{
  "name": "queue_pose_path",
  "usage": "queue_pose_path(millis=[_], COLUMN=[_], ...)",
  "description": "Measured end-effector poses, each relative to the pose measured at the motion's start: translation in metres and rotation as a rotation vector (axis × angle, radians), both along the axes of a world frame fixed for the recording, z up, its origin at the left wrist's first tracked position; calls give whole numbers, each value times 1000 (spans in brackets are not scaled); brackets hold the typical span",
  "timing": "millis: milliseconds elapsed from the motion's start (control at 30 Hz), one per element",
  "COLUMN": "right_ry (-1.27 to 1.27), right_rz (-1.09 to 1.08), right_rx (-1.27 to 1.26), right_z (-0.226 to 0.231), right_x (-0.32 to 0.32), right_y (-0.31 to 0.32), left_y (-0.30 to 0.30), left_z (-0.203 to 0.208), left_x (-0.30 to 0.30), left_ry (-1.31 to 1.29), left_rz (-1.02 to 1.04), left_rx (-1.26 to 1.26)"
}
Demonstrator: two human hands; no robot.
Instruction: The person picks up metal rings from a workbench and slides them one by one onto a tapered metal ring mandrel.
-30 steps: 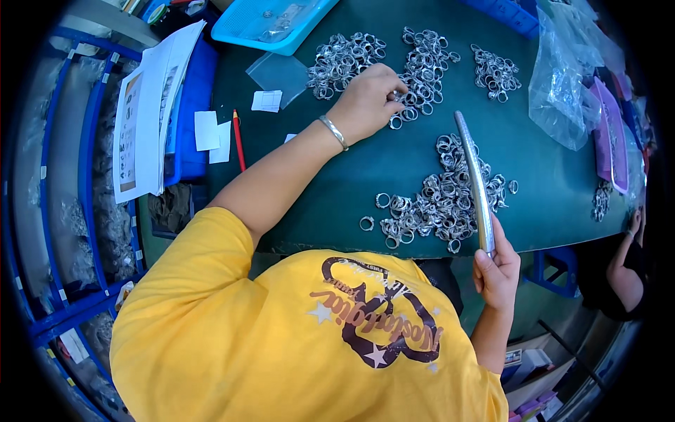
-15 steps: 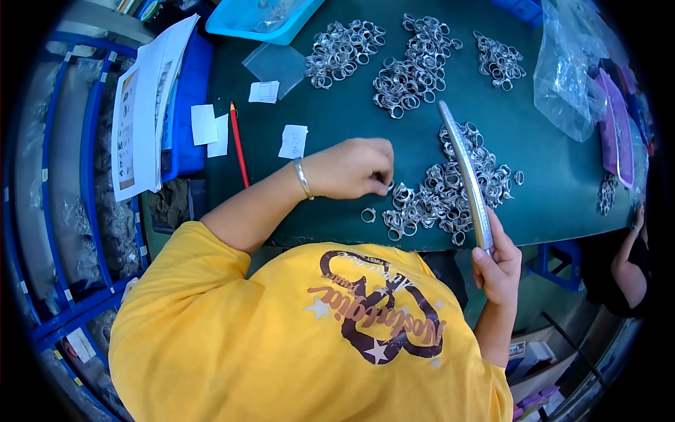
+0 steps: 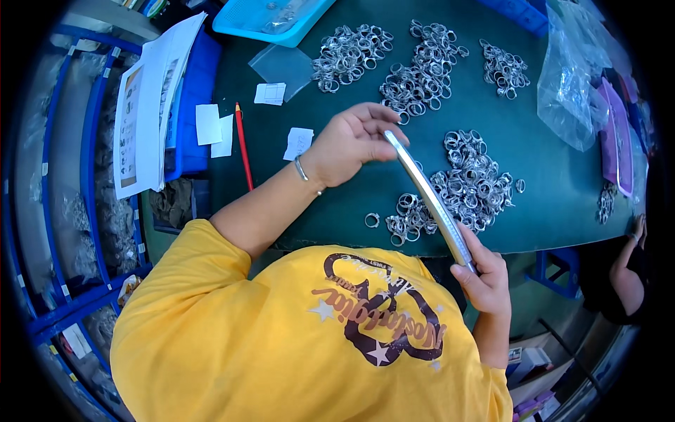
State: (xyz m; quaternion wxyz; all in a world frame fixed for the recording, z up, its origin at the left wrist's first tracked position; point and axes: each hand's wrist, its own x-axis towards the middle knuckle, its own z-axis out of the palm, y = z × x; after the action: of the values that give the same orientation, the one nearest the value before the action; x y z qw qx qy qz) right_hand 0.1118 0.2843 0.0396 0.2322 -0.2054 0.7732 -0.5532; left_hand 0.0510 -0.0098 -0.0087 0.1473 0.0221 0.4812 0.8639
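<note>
Several ring piles (image 3: pixel 474 186) dot the green table (image 3: pixel 337 221) near blue shelving (image 3: pixel 88 299); right hand (image 3: pixel 486 281) clasps metal rod (image 3: pixel 430 195); left hand (image 3: pixel 351 144) half-curled, hold unclear.

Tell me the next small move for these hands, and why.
Perhaps guide the left hand down the ring mandrel: it is at the tip, the right hand grips the other end, and a heap of rings lies nearby. Whether the left hand holds one is unclear.
</note>
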Motion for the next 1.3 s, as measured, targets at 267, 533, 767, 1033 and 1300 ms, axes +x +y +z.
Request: queue_pose_path(millis=[267, 533, 767, 1033, 1300], right_ry=[80, 73, -324, -286, -286], right_rz=[77, 73, -220, -352, -356], right_rx=[48, 51, -97, -114, -88], right_z=[5, 0, -7, -3, -1], right_x=[-9, -6, 8, 5, 2], right_y=[-10, -10, 22, 16, 16], left_y=[18, 21, 4, -2, 29], left_z=[-1, 5, 6, -1, -5], left_x=[15, 17, -23, -64, -13], left_ry=[-10, 96, 282, 614, 801], left_rz=[-92, -169, 335, 256, -190], left_rx=[39, -119, -448, -1276, -1189])
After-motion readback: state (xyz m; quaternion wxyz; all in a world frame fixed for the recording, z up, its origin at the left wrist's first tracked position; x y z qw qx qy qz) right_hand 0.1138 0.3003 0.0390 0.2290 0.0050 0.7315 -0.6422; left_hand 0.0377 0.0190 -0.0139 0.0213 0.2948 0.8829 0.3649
